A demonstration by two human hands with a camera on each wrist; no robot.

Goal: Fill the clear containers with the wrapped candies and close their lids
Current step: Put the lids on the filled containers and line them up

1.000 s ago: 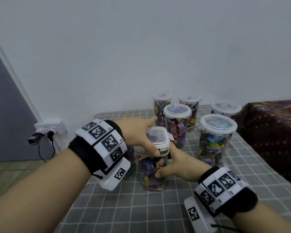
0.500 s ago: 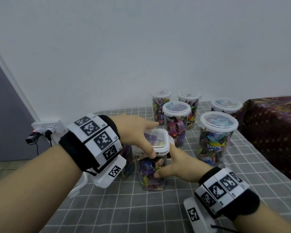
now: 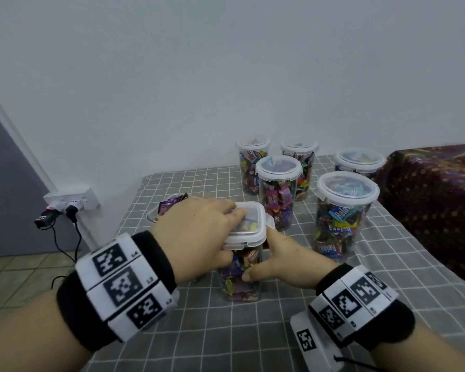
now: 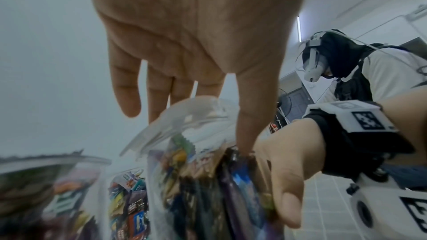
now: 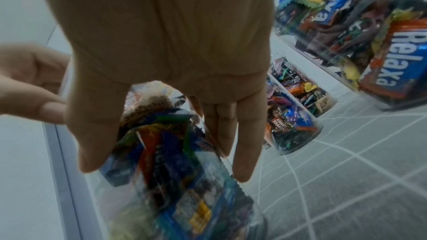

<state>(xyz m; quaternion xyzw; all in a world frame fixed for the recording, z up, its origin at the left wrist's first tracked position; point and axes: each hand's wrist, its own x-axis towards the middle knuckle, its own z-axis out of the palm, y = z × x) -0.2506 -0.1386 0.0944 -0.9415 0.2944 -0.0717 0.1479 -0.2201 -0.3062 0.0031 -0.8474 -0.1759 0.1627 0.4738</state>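
Nearest to the viewer, two bare forearms reach forward over a table covered with a grey checked cloth [image 3: 279, 345]. Each wrist wears a black band carrying white blocks printed with black square markers.

Both hands meet at a square clear container [image 3: 240, 277] standing upright on the cloth, packed with wrapped candies [image 3: 235, 267] in mixed colours. A white-rimmed lid [image 3: 249, 228] sits on top of it, slightly tilted in the head view; whether it is fully clipped down cannot be told. The left hand [image 3: 199, 234] lies over the lid from the left, fingers spread across the top and the thumb [image 4: 248, 116] pointing down the near side. Its fingers look fairly straight, laid on the lid rather than wrapped round it. The right hand [image 3: 282, 260] grasps the body of the container from the right, thumb on the near face and fingers [image 5: 242, 152] curved round the far side.

Just behind the left hand, partly hidden, stands another container [image 3: 169, 208] with candy wrappers poking above its rim and no lid visible.

Further back and to the right stand five round clear containers, all full of candies and all with lids on. The closest and widest [image 3: 344, 213] shows blue wrappers reading "Relaxa". A narrower one [image 3: 278, 191] stands left of it, with two more [image 3: 251, 167] [image 3: 301, 167] behind that and a wide one [image 3: 359, 159] at the back right.

To the far right lies a dark patterned cloth [image 3: 435, 200]. At left, a white wall socket [image 3: 70, 201] holds black plugs. A plain pale wall [image 3: 226, 76] fills the background.
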